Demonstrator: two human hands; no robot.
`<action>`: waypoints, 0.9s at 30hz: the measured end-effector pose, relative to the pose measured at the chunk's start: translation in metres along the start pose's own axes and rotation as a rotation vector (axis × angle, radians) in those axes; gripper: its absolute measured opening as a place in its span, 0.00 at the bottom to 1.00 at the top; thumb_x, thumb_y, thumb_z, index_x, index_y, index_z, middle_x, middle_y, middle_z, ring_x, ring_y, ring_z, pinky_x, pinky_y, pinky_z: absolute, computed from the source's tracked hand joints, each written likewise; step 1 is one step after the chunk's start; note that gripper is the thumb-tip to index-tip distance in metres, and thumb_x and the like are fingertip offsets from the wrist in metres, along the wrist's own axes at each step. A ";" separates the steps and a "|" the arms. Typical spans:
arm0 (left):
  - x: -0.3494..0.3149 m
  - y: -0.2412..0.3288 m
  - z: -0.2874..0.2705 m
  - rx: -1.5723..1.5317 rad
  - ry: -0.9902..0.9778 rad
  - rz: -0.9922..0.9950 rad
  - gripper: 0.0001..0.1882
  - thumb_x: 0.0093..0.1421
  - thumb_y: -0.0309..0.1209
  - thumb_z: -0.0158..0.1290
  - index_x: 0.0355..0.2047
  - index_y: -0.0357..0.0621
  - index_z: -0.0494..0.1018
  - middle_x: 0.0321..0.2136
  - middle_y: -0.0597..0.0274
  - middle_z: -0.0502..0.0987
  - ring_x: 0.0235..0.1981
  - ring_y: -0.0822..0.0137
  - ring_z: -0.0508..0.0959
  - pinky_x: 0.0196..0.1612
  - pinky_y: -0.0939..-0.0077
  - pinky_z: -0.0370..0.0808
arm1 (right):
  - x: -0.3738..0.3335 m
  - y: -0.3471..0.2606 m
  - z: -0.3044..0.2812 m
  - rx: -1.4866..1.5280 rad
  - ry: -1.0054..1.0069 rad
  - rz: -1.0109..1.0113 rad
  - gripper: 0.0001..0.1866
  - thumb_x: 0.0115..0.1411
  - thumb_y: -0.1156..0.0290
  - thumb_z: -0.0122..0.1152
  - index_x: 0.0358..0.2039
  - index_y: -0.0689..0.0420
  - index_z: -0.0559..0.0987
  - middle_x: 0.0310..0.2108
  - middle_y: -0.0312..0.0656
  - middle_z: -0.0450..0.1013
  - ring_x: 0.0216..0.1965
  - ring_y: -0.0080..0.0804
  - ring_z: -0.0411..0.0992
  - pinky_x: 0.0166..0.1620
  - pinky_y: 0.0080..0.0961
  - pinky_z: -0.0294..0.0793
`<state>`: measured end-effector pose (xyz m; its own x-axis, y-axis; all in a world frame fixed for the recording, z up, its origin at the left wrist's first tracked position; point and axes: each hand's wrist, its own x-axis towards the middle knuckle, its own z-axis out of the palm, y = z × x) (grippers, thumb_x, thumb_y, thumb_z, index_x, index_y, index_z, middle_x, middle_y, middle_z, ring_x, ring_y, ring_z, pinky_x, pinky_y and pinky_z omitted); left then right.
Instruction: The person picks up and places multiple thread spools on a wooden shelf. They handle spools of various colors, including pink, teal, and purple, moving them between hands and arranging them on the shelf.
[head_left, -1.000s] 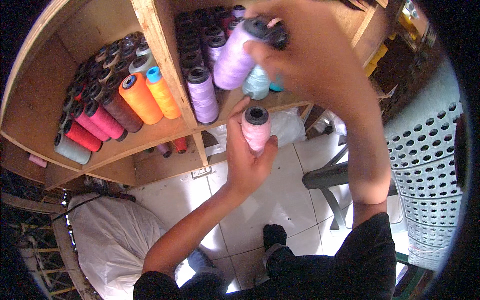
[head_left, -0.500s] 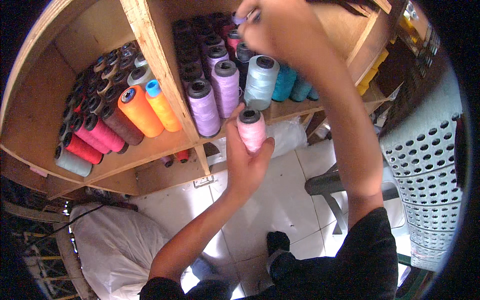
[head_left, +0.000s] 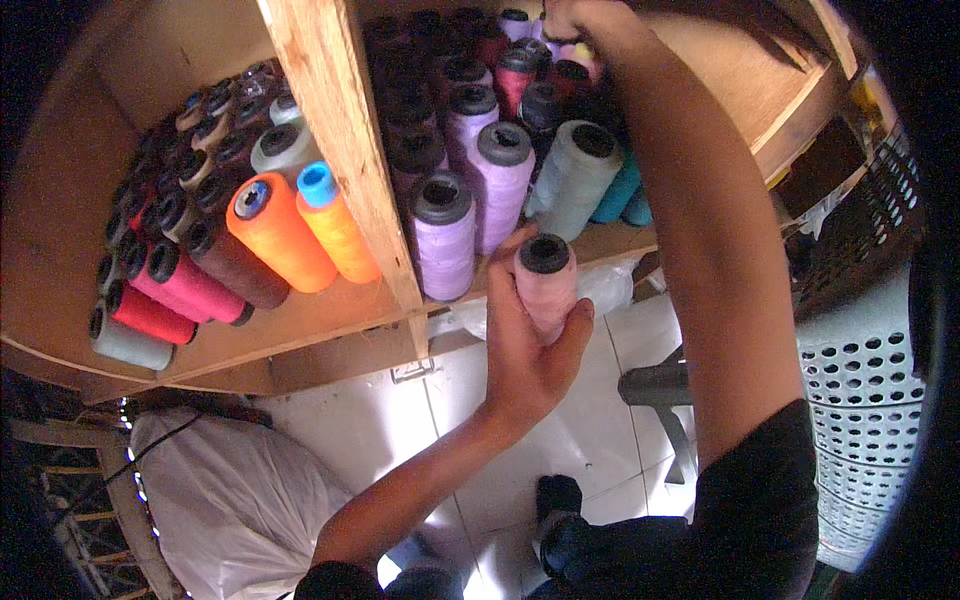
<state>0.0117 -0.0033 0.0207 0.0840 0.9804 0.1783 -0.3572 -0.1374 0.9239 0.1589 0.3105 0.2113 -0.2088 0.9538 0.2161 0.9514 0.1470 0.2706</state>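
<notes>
My left hand (head_left: pixel 530 370) is wrapped round a pink thread spool (head_left: pixel 546 295) with a black top, held upright just in front of the shelf's edge. My right hand (head_left: pixel 598 22) reaches to the back of the right compartment, close to small lilac spools (head_left: pixel 516 24) and a pale pink-yellow spool (head_left: pixel 580 58). Its fingers are partly hidden at the upper edge, so a grip cannot be made out. Near the left hand stand a front lilac spool (head_left: pixel 445 245), another lilac spool (head_left: pixel 503 185) and a pale grey-blue spool (head_left: pixel 573 180). Behind them is a red spool (head_left: pixel 516 80).
A wooden divider (head_left: pixel 335 130) separates the compartments. Left of it stand orange (head_left: pixel 282 235), yellow-orange (head_left: pixel 340 235), red and dark spools. Below are a white sack (head_left: pixel 230 490) and a tiled floor (head_left: pixel 550 440). A perforated pale basket (head_left: pixel 865 420) stands at the right.
My right hand has moved farther back and right into the compartment. The left hand still holds the pink spool, and the shelf now appears nearer.
</notes>
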 end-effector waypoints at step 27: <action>-0.029 -0.005 0.004 0.405 0.101 0.249 0.41 0.54 0.18 0.57 0.67 0.31 0.53 0.62 0.43 0.62 0.62 0.53 0.67 0.67 0.61 0.61 | -0.336 -0.075 -0.085 0.855 0.693 0.141 0.26 0.54 0.76 0.74 0.55 0.62 0.81 0.41 0.43 0.84 0.42 0.24 0.80 0.49 0.25 0.78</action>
<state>0.0150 -0.0316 0.0122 -0.0560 0.9168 0.3954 0.0375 -0.3938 0.9184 0.1384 -0.0429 0.1980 0.0870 0.6622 0.7442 0.7633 0.4358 -0.4770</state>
